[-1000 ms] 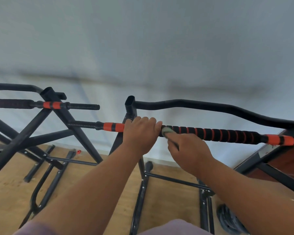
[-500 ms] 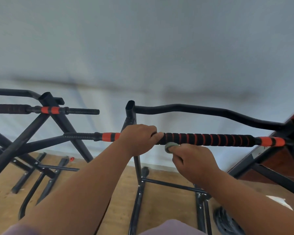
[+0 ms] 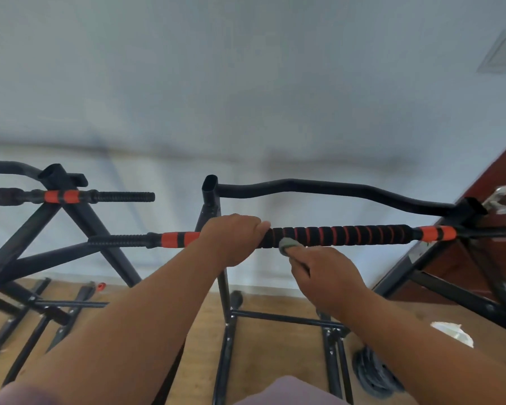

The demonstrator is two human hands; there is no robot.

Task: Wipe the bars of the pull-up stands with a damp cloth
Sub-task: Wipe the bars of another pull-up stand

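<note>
Gripping the bar (image 3: 348, 235), left hand (image 3: 231, 238); right hand (image 3: 324, 273) presses cloth (image 3: 288, 244).

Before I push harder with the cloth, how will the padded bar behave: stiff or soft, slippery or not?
The padded bar looks ribbed like foam, so it probably gives a little and grips the cloth. It likely stays straight, since the left hand grips it. The right hand pinches the cloth, which seems floppy.

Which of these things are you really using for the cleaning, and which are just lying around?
In use:
cloth, pinched in the right hand against the striped bar
left hand, gripping that bar
wavy bar and second stand, still to wipe perhaps

Lying about:
white crumpled thing on the floor
dark disc on the floor
small red bit
</note>
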